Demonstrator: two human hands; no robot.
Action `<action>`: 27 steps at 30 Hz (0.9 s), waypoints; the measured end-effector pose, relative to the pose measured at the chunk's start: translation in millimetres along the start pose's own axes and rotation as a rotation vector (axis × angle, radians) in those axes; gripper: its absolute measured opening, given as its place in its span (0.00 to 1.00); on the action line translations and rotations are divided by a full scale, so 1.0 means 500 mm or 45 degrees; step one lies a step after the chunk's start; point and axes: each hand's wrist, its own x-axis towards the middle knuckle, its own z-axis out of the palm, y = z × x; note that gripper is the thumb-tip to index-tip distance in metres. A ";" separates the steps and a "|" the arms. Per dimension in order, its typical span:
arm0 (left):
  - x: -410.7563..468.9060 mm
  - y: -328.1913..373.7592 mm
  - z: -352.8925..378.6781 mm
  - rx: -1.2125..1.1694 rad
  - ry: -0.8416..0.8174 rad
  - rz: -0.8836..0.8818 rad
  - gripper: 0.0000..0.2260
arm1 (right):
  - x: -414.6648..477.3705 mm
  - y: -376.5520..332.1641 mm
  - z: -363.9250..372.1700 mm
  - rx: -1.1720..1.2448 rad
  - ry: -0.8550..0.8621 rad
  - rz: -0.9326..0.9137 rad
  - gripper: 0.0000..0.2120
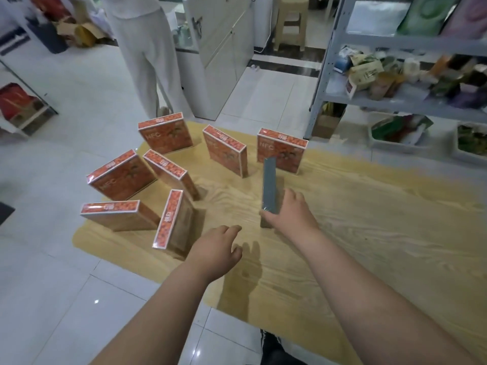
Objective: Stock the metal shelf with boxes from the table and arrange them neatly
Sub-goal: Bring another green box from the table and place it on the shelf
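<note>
Several orange boxes stand upright on the wooden table (369, 233), among them the nearest box (171, 219) and one at the far right (282, 151). One box (269, 185) stands edge-on to me, showing a grey-blue side. My right hand (290, 214) wraps around its lower part, thumb at the front and fingers on the right face. My left hand (216, 248) hovers over the table just right of the nearest box, fingers loosely spread and holding nothing. The grey metal shelf (326, 75) stands at the upper right.
The shelf's middle level holds a jumble of packets (382, 75); white bins (395, 138) sit on the floor beneath. A person in pale trousers (142, 54) stands beyond the table beside a white cabinet (224, 48). A low rack (23, 106) stands at the left.
</note>
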 end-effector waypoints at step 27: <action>-0.126 -0.112 0.032 -0.231 0.051 -0.463 0.21 | 0.016 0.026 0.034 0.362 -0.373 -0.349 0.19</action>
